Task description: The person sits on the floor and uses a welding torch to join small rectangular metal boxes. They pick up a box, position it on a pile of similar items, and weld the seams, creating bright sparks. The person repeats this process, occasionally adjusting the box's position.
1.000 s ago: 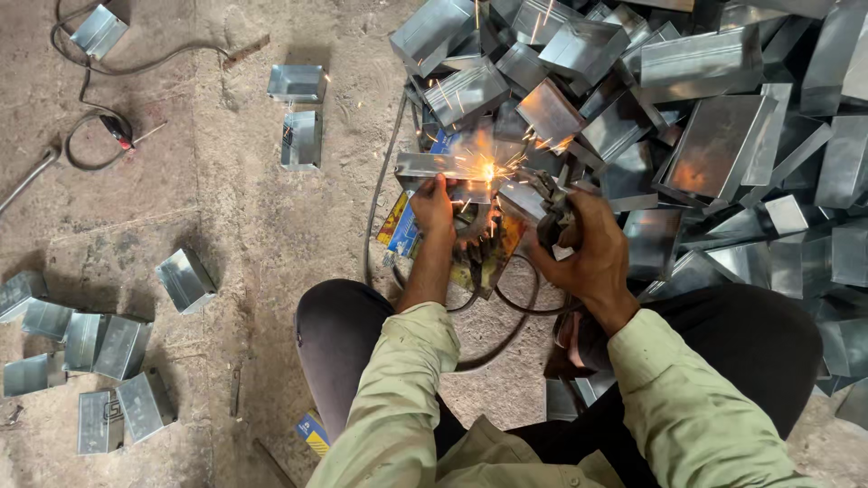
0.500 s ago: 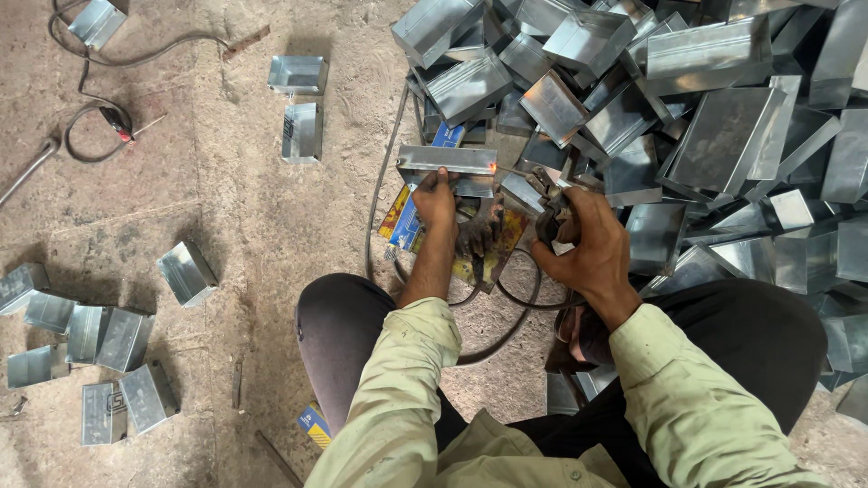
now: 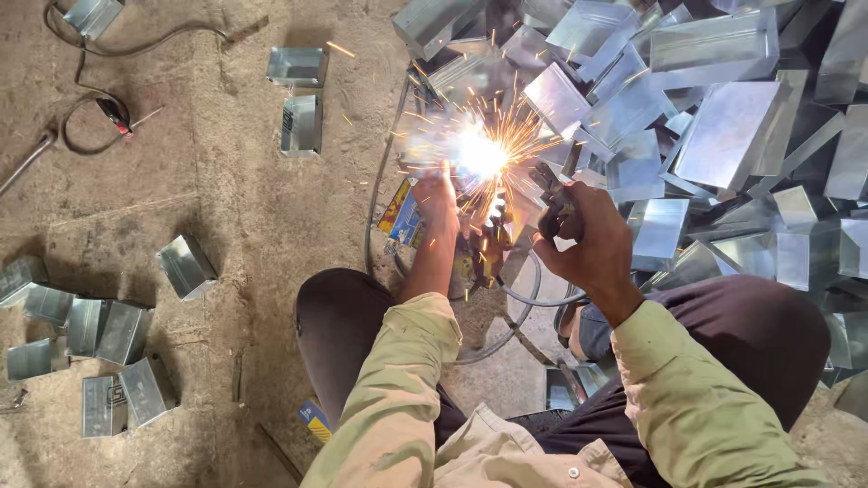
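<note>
Head cam: right hand (image 3: pixel 588 239) fisted round the welding holder (image 3: pixel 553 206), left hand (image 3: pixel 438 201) pressing the metal box (image 3: pixel 434 149) beside the sparks (image 3: pixel 481 154); I'd brace steady.

A small shiny metal box (image 3: pixel 443 149) lies on the ground at the edge of a big pile of metal boxes. Bright sparks hide most of it. The dark welding holder (image 3: pixel 553 210) points at it, and its tip seems to touch it.
</note>
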